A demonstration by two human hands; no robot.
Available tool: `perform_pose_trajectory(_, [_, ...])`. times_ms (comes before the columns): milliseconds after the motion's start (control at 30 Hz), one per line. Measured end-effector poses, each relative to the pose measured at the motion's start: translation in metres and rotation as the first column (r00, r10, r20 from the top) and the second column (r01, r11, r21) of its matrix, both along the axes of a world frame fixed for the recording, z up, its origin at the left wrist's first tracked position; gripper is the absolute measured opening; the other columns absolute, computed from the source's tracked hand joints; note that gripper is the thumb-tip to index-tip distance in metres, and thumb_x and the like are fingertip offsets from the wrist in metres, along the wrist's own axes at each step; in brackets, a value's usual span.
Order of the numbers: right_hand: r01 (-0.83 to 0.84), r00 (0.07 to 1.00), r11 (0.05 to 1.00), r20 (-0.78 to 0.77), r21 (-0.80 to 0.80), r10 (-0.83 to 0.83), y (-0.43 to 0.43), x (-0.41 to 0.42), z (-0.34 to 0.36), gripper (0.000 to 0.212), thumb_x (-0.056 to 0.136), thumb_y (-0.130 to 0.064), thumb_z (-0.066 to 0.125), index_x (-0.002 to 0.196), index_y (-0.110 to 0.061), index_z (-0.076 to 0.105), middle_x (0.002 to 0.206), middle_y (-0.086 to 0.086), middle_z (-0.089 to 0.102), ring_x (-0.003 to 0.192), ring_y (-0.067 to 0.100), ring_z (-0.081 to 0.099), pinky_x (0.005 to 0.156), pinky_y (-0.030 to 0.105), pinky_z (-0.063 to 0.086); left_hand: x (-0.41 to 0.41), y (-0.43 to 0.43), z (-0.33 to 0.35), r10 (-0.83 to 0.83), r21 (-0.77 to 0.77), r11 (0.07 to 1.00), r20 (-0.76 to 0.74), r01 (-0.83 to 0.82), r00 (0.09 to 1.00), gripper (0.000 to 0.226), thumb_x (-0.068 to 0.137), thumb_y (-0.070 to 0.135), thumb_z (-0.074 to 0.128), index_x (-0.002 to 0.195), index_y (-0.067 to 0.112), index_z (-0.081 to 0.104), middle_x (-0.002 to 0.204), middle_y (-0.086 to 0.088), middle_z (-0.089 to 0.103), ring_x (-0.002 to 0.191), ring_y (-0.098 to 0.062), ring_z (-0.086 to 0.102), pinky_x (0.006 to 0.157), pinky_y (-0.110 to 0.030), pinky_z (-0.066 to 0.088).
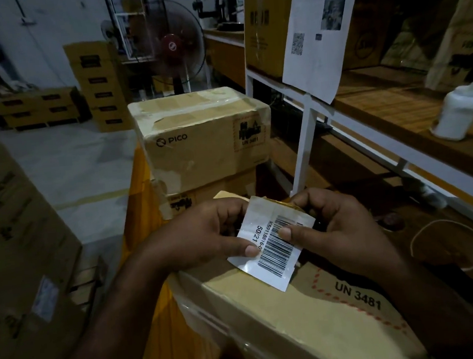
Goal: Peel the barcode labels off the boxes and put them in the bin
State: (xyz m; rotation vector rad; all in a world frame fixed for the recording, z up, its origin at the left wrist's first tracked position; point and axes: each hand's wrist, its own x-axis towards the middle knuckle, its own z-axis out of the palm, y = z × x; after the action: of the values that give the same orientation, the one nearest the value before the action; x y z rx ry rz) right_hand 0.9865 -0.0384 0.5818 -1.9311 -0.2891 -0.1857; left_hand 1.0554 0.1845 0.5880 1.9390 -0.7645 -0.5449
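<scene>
While the left hand (205,233) and right hand (345,227) pinch opposite edges of the barcode label (272,242), fingers (230,217) curled behind and thumbs on its face, it sits over the near box (313,321), likely kept taut against curling

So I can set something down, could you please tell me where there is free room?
The PICO box top is bare; so is the near box left of its UN 3481 mark. Crowded where the left hand and right hand pinch the barcode label.
</scene>
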Motion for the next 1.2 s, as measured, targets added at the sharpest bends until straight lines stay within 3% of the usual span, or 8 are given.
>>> perform_pose_trajectory(133, [-0.036, 0.999, 0.999, 0.009, 0.035, 0.036, 0.0, -0.002, 0.002, 0.021, 0.074, -0.022, 0.074, 0.089, -0.011, 0.066, 0.089, -0.002, 0.075, 0.075, 0.015, 0.075, 0.056, 0.027, 0.06, -0.004, 0.003, 0.004, 0.014, 0.088, 0.996, 0.067, -0.02, 0.998, 0.042, 0.084, 0.015, 0.077, 0.123, 0.021, 0.063, 0.114, 0.005, 0.073, 0.104, -0.016, 0.07, 0.09, -0.049, 0.057])
perform_pose_trajectory(267, [-0.046, 0.999, 0.997, 0.024, 0.063, 0.044, -0.001, -0.002, 0.001, 0.02, 0.073, -0.019, 0.075, 0.089, -0.01, 0.067, 0.088, 0.005, 0.075, 0.077, 0.02, 0.075, 0.06, 0.039, 0.062, -0.007, -0.001, 0.011, -0.001, 0.215, 0.976, 0.163, -0.034, 0.987, 0.031, 0.086, 0.02, 0.074, 0.116, 0.023, 0.069, 0.109, 0.009, 0.074, 0.098, -0.008, 0.07, 0.084, -0.042, 0.059])
perform_pose_trajectory(500, [-0.07, 0.997, 0.984, 0.051, 0.167, 0.062, -0.004, 0.001, 0.001, 0.031, 0.076, -0.042, 0.076, 0.09, -0.015, 0.069, 0.08, 0.021, 0.068, 0.073, 0.032, 0.071, 0.06, 0.036, 0.06, -0.01, 0.002, 0.013, 0.008, 0.092, 0.996, 0.064, -0.014, 0.998, 0.028, 0.088, 0.01, 0.07, 0.115, 0.017, 0.069, 0.111, 0.006, 0.075, 0.103, -0.01, 0.071, 0.091, -0.041, 0.058])
perform_pose_trajectory(667, [-0.085, 0.996, 0.963, 0.047, 0.255, 0.076, -0.004, 0.0, 0.003, 0.032, 0.082, -0.048, 0.06, 0.085, -0.017, 0.068, 0.075, 0.003, 0.069, 0.068, 0.015, 0.068, 0.059, 0.023, 0.053, -0.011, 0.004, 0.015, -0.005, 0.068, 0.998, 0.05, 0.002, 0.999, 0.028, 0.089, 0.007, 0.069, 0.116, 0.014, 0.067, 0.112, 0.004, 0.075, 0.104, -0.01, 0.071, 0.091, -0.034, 0.058])
perform_pose_trajectory(800, [-0.033, 0.999, 0.971, 0.033, 0.238, 0.026, -0.006, 0.003, 0.001, 0.037, 0.093, -0.038, 0.049, 0.085, -0.006, 0.066, 0.074, 0.012, 0.068, 0.066, 0.019, 0.068, 0.059, 0.024, 0.054, -0.014, 0.003, 0.017, -0.003, 0.064, 0.998, 0.042, 0.0, 0.999, 0.028, 0.088, 0.006, 0.068, 0.115, 0.015, 0.067, 0.111, 0.007, 0.075, 0.103, -0.007, 0.07, 0.088, -0.026, 0.058])
perform_pose_trajectory(1033, [0.021, 1.0, 0.981, -0.019, 0.194, -0.018, -0.007, 0.003, -0.002, 0.053, 0.097, -0.046, 0.037, 0.087, -0.004, 0.067, 0.079, 0.019, 0.069, 0.077, 0.03, 0.071, 0.069, 0.036, 0.057, -0.016, 0.004, 0.02, 0.049, 0.047, 0.998, 0.065, -0.052, 0.997, 0.027, 0.086, 0.005, 0.07, 0.113, 0.012, 0.068, 0.109, 0.001, 0.075, 0.101, -0.011, 0.072, 0.087, -0.034, 0.059])
perform_pose_trajectory(1100, [0.025, 0.999, 0.976, -0.036, 0.215, -0.018, -0.006, 0.004, -0.003, 0.049, 0.1, -0.044, 0.041, 0.087, -0.006, 0.069, 0.081, 0.021, 0.068, 0.079, 0.029, 0.07, 0.07, 0.038, 0.056, -0.016, 0.006, 0.024, 0.12, -0.027, 0.993, 0.032, -0.119, 0.992, 0.025, 0.085, 0.003, 0.069, 0.11, 0.009, 0.067, 0.106, -0.004, 0.076, 0.097, -0.016, 0.073, 0.085, -0.038, 0.06])
perform_pose_trajectory(1200, [0.05, 0.999, 0.988, -0.024, 0.145, -0.047, -0.004, 0.005, -0.005, 0.027, 0.096, -0.027, 0.055, 0.082, -0.008, 0.068, 0.069, 0.013, 0.068, 0.059, 0.019, 0.063, 0.055, 0.027, 0.051, -0.012, 0.008, 0.031, 0.294, -0.152, 0.947, 0.06, -0.282, 0.954, 0.023, 0.085, 0.001, 0.069, 0.105, 0.011, 0.069, 0.099, -0.004, 0.077, 0.091, -0.018, 0.074, 0.08, -0.039, 0.062])
